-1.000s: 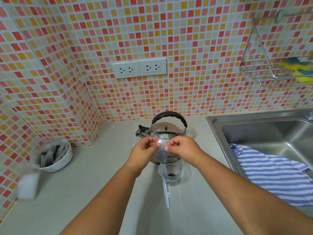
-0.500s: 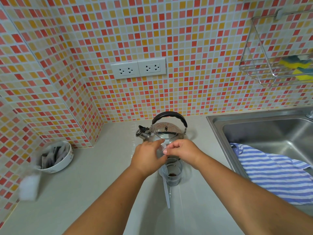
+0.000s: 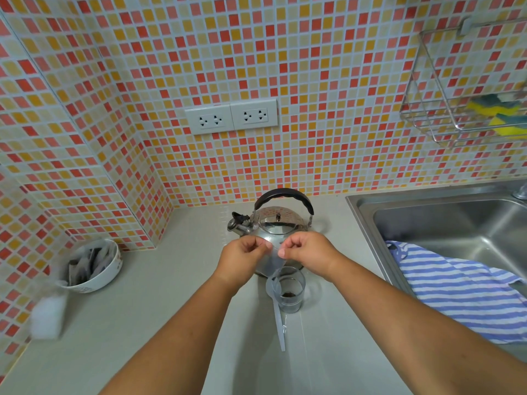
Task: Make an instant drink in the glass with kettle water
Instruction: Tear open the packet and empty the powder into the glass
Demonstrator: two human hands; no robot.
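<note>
Your small clear drinking glass (image 3: 288, 289) stands on the pale grey bench (image 3: 159, 323) just near of the kettle, with a dab of dark brown powder in its bottom and no water yet. Right above its rim you hold a clear, shiny sachet (image 3: 273, 259), left hand (image 3: 242, 259) and right hand (image 3: 306, 256) each pinching an upper corner, fingers closed on the film. So the powder step looks to be winding up: you seem to be emptying or tearing that sachet, though the film is too transparent to tell what's left inside.

Next call, I'd say: put the sachet aside, free a hand, and go for the black arched handle of the polished steel kettle (image 3: 273, 226), which sits just far of the glass, spout pointing left. It's touching-close, so lift before you tilt.

A white plastic spoon (image 3: 278, 317) lies against the glass's left side, handle running near, ready for stirring and easy to knock. Far left, a white bowl of sachets (image 3: 91, 266); right, the steel sink (image 3: 427, 220) with a blue-and-white striped cloth (image 3: 456, 283) draped over its edge.
</note>
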